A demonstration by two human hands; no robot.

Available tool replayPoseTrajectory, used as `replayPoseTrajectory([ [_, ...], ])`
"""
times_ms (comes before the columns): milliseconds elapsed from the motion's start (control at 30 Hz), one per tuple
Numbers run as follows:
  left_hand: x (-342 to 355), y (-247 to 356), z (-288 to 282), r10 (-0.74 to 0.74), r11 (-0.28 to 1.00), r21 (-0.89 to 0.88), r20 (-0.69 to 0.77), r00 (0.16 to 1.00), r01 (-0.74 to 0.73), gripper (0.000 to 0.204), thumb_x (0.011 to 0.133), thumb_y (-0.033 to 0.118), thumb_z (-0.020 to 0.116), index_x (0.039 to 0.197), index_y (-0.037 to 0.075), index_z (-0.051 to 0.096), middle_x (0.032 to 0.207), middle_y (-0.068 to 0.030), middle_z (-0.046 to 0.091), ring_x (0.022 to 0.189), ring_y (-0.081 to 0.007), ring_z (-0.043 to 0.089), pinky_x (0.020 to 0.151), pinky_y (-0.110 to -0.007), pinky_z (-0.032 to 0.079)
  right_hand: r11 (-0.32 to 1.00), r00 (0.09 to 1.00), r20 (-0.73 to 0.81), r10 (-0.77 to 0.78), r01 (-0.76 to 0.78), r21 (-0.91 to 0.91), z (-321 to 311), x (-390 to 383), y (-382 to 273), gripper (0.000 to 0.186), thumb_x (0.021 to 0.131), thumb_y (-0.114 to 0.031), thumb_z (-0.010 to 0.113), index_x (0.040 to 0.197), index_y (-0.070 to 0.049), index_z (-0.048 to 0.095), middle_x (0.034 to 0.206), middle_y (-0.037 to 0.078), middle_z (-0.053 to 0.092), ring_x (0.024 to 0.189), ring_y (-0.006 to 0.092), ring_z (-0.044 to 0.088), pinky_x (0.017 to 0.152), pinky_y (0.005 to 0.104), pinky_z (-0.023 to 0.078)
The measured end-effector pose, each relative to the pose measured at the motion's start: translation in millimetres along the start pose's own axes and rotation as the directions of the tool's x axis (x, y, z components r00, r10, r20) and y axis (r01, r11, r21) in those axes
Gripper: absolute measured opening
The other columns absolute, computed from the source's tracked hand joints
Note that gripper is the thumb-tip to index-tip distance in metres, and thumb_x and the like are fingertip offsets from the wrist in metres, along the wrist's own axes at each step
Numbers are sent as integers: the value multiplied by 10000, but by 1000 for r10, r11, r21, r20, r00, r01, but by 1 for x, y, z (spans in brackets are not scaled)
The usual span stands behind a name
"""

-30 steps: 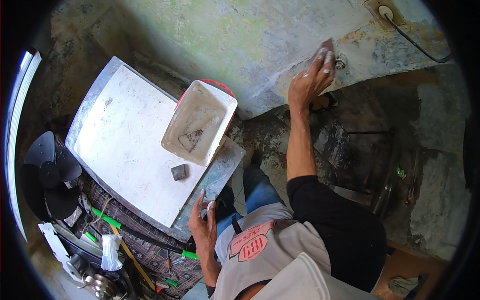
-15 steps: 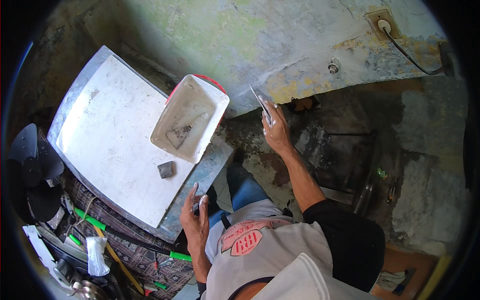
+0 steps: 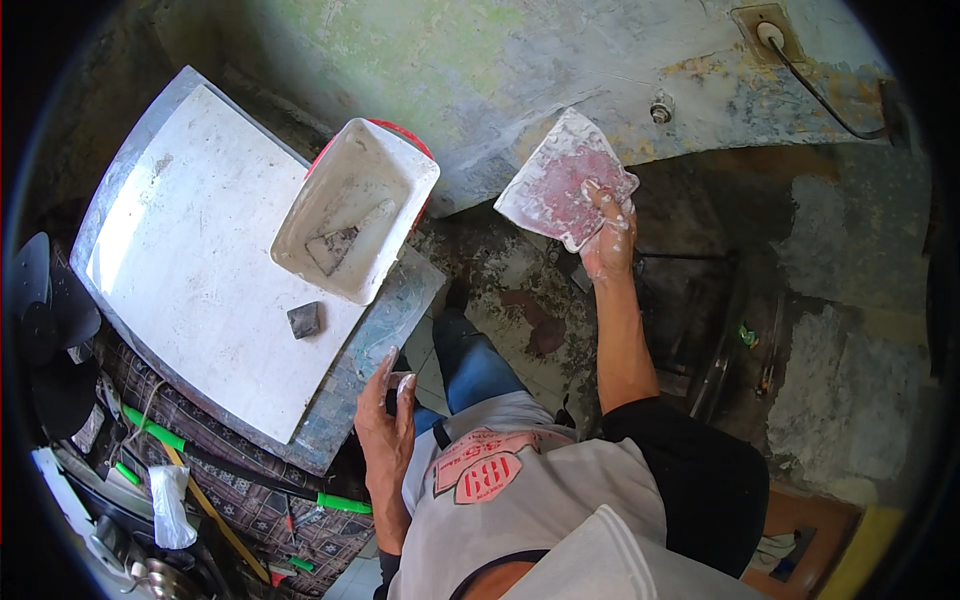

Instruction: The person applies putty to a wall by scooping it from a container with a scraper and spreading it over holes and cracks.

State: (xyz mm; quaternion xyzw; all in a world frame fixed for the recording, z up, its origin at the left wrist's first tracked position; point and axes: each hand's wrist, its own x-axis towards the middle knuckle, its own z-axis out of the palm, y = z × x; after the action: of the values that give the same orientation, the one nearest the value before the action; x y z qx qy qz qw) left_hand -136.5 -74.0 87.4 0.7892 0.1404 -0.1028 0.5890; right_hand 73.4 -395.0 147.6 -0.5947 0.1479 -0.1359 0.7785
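Observation:
My right hand (image 3: 606, 238) grips a flat scraper (image 3: 555, 178) whose pink face, turned up, is smeared with white paste, just in front of the patched wall (image 3: 470, 95). My left hand (image 3: 388, 405) has its paste-flecked fingers apart at the front edge of a bluish board (image 3: 383, 338). On the white sheet (image 3: 180, 250) lying over that board is a small dark grey block (image 3: 303, 319). A cream tub (image 3: 380, 240) with a red rim stands at the sheet's back right, with a smeared flat piece (image 3: 327, 250) inside.
Black fan blades (image 3: 60, 300), green-sleeved rods (image 3: 150, 424), a white plastic bag (image 3: 170, 505) and assorted tools lie at lower left. A plugged cable (image 3: 820, 100) hangs on the wall, near a metal fitting (image 3: 661, 110). A dark metal frame (image 3: 710, 380) is at right.
My right hand has come away from the wall and down, turning the scraper from edge-on to face up. The view has shifted; my left hand stays by the board's edge.

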Motion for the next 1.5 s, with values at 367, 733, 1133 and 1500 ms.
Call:
replayPoseTrajectory([
  [367, 61, 99, 119, 208, 448, -894, 115, 971, 10, 638, 1040, 227, 658, 1576, 9, 390, 1480, -151, 552, 1388, -242, 514, 1188, -371, 365, -243, 535, 796, -284, 763, -599, 31, -86, 5, 407, 961, -75, 583, 1354, 2, 656, 1427, 220, 625, 1358, 405, 570, 1156, 535, 415],
  [733, 151, 103, 186, 47, 246, -925, 311, 949, 291, 409, 1106, 366, 566, 1322, 21, 619, 1156, -7, 661, 1047, -91, 578, 933, -286, 474, -16, 730, 657, -189, 667, -745, -33, -70, -39, 818, 895, -161, 725, 1599, 10, 346, 1650, 205, 349, 1498, 351, 371, 1220, 563, 280],
  [1133, 271, 136, 268, 198, 754, -653, 125, 972, -69, 380, 1039, 392, 679, 989, 16, 654, 853, 31, 602, 732, -85, 464, 636, -299, 408, 760, 991, -25, -130, 83, -645, -66, 55, -2, 193, 967, -65, 752, 1132, 26, 709, 997, 27, 721, 823, 81, 624, 668, 265, 517],
  [1500, 307, 171, 335, 33, 581, -805, 172, 985, 121, 375, 989, 409, 748, 948, 51, 641, 766, 65, 490, 655, -57, 364, 557, -288, 315, 473, 854, 78, -514, 359, -805, -71, 112, -5, 201, 931, -78, 801, 968, 56, 655, 845, 15, 664, 761, 86, 548, 704, 283, 489],
])
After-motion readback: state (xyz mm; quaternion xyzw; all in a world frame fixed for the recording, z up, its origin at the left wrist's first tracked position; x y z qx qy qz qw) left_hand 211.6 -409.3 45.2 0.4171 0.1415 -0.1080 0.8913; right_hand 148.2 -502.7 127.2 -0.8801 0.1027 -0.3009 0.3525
